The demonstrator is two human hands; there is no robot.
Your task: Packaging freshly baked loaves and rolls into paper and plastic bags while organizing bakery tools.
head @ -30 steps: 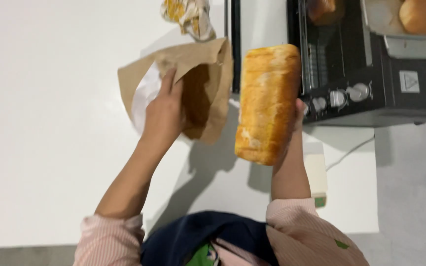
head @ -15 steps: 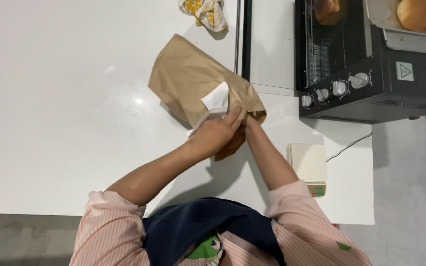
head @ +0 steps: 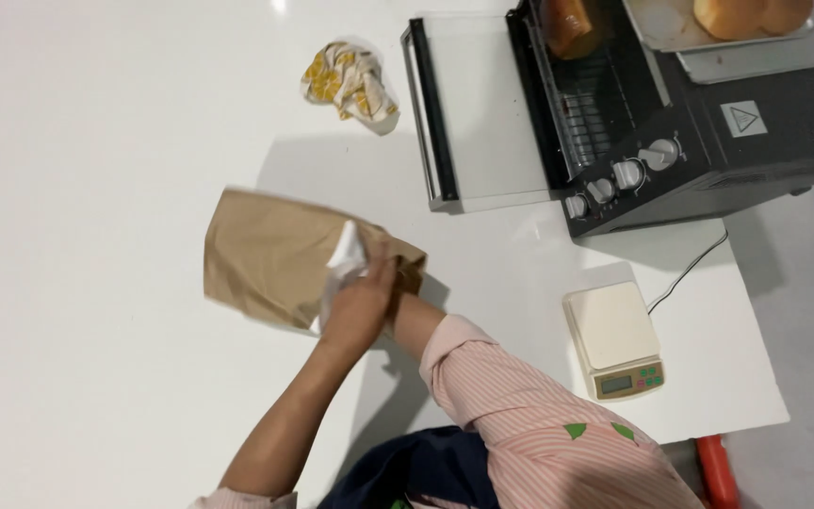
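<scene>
A brown paper bag [head: 266, 254] lies on its side on the white table [head: 96, 141], its mouth pointing right. My left hand [head: 358, 306] presses down on the mouth end and pinches the bag together with a white slip of paper [head: 346, 253]. My right hand [head: 399, 294], in a pink striped sleeve, is mostly hidden behind the left and grips the same folded end. The bag looks full, but its contents are hidden.
A black countertop oven [head: 708, 141] stands at the back right with its glass door [head: 482, 113] dropped open and a loaf [head: 567, 24] inside. More bread [head: 746, 14] rests on a tray on top. A white kitchen scale [head: 614, 339] sits near my right elbow. A crumpled yellow-patterned cloth [head: 350, 83] lies behind the bag.
A second ago my right hand held a golden loaf beside the open bag. The loaf has gone out of sight, both hands have closed on the bag's mouth, and the bag now lies flatter.
</scene>
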